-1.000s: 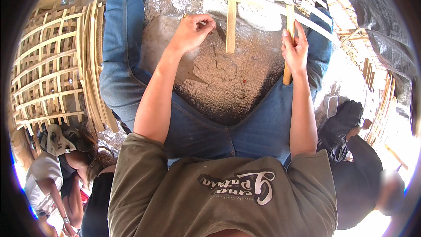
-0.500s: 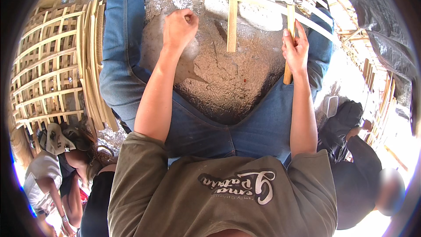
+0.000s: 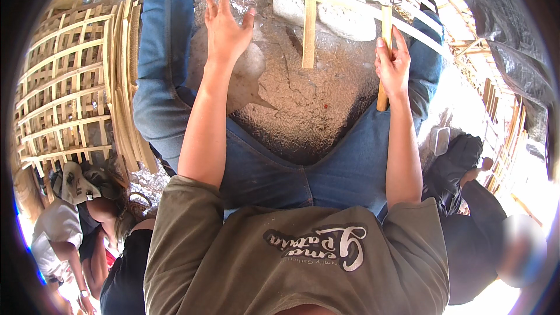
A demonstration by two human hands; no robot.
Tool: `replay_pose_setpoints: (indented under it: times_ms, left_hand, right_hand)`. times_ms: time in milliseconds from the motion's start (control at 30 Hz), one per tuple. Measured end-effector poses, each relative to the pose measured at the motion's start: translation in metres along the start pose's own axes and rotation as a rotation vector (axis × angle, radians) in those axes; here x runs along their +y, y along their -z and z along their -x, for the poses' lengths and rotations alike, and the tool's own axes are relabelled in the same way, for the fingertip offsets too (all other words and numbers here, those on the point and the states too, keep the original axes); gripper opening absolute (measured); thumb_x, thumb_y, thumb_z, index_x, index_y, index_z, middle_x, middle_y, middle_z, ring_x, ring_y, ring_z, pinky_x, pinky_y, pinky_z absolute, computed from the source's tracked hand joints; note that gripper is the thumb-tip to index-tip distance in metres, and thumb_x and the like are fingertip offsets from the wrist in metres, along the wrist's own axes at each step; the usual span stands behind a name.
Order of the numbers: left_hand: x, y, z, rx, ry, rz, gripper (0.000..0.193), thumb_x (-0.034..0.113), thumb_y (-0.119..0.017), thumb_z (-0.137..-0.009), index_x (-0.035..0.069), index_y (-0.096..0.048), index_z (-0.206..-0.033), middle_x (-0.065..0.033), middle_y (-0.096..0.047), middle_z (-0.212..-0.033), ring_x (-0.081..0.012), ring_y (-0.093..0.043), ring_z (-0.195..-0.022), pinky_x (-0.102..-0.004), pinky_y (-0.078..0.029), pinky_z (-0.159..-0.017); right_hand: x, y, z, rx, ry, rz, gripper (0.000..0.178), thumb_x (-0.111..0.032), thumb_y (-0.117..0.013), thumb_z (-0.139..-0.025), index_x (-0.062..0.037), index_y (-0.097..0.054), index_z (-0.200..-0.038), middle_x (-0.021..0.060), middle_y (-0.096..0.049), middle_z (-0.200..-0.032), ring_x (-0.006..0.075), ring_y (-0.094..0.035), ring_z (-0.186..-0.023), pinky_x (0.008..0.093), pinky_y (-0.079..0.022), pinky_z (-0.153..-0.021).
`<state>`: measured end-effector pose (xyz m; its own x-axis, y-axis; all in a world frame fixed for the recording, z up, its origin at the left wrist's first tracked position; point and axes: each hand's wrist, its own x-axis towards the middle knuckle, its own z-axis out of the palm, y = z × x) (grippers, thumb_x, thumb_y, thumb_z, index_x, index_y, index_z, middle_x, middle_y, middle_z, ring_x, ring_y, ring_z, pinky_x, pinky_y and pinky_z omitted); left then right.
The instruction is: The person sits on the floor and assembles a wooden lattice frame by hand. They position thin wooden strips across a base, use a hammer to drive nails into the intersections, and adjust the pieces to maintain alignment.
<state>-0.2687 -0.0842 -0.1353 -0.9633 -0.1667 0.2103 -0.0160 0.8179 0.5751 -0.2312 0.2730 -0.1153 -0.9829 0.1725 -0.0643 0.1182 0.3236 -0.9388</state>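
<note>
My left hand [image 3: 228, 34] hangs over the floor near my left shin, fingers spread, with nothing in it. In my right hand [image 3: 393, 65] is a hammer [image 3: 386, 29], its wooden handle upright in the picture and its metal head at the far end. My thumb and fingers close around the handle, whose lower end lies by my right thigh. Between my legs, crossed pale wooden strips [image 3: 310, 29] form part of a frame at the far side. The hammer's head overlaps one of the long strips in the view.
Woven slat panels [image 3: 64, 87] stand at the left beside a stack of strips [image 3: 125, 81]. A clear plastic box [image 3: 440, 141] lies at the right, near a person in black [image 3: 466, 245]. Other people sit at lower left. Dark plastic sheeting [image 3: 501, 29] hangs at the far right.
My left hand has opened from a closed fist, its fingers now stretched forward, and has shifted slightly left. My right hand and the hammer stay in place.
</note>
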Motion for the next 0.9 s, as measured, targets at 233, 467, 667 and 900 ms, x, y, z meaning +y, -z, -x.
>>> replay_pose_setpoints:
  times_ms: [233, 467, 667, 900]
  left_hand:
    - [-0.008, 0.006, -0.002, -0.003, 0.084, 0.114, 0.038, 0.030, -0.068, -0.094, 0.003, -0.069, -0.122, -0.0195, -0.070, -0.121, -0.0343, -0.067, -0.116, -0.0408, -0.050, -0.101]
    - [-0.004, 0.045, -0.009, 0.223, -0.135, -0.126, 0.042, 0.019, -0.072, -0.090, 0.004, -0.063, -0.128, -0.0203, -0.065, -0.128, -0.0381, -0.053, -0.128, -0.0501, -0.041, -0.112]
    - [-0.053, 0.134, -0.007, 0.165, 0.584, -0.687, 0.079, 0.065, -0.042, -0.099, 0.010, -0.034, -0.156, -0.0214, -0.038, -0.158, -0.0410, -0.027, -0.149, -0.0633, -0.034, -0.114]
    - [-0.077, 0.115, 0.001, -0.144, 0.841, -0.675, 0.092, 0.073, -0.033, -0.096, 0.003, -0.033, -0.156, -0.0267, -0.053, -0.144, -0.0410, -0.054, -0.132, -0.0557, -0.043, -0.106]
  right_hand:
    - [-0.001, 0.001, 0.000, -0.001, 0.034, -0.040, 0.058, -0.021, -0.068, -0.099, -0.0042, -0.044, -0.150, -0.0016, -0.059, -0.073, 0.0041, -0.051, -0.058, 0.0227, -0.043, -0.053]
    - [0.002, 0.006, -0.001, 0.010, 0.055, -0.097, 0.057, -0.019, -0.069, -0.099, -0.0047, -0.046, -0.148, -0.0020, -0.057, -0.071, 0.0038, -0.050, -0.058, 0.0223, -0.042, -0.052]
    - [-0.004, 0.009, 0.005, 0.050, 0.086, -0.096, 0.057, -0.018, -0.069, -0.098, -0.0029, -0.046, -0.148, -0.0015, -0.058, -0.072, 0.0033, -0.050, -0.060, 0.0217, -0.041, -0.053]
    - [-0.009, 0.012, 0.015, 0.094, 0.335, 0.027, 0.059, -0.018, -0.066, -0.100, -0.0017, -0.040, -0.150, -0.0037, -0.053, -0.065, 0.0026, -0.046, -0.053, 0.0207, -0.037, -0.048]
